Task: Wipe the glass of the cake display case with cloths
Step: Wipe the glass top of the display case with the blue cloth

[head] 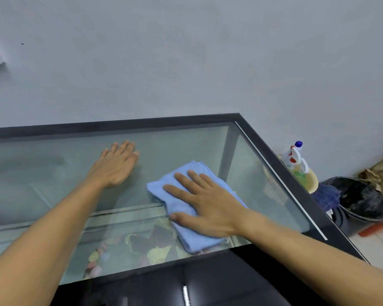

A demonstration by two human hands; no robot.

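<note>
Head view, looking down on the glass top (181, 146) of the cake display case (274, 151), dark frame all round, pale wall (186, 51) behind.

Right hand (208, 204): flat, palm down, fingers spread, pressing on a folded light-blue cloth (186, 230). No grip closed around it; the open hand just lies on top. Cloth sits on the glass toward the right half of the top, near the front edge, its near corner reaching close to the dark front frame.

Left hand (116, 164): open, palm flat on bare glass, fingers together pointing away toward the wall. Holds nothing. Well apart from the cloth, to its left and further back.

Through the glass: blurred cakes or pastries (146, 244) on a lower shelf, colours pale yellow, dark brown, pink; detail too soft to name.

Beyond the case's right corner, on the floor: spray bottle (296, 157) with white trigger and blue cap, standing in a yellowish container (312, 182); dark bucket (360, 199) beside it; dark blue fabric (327, 195) between them
</note>
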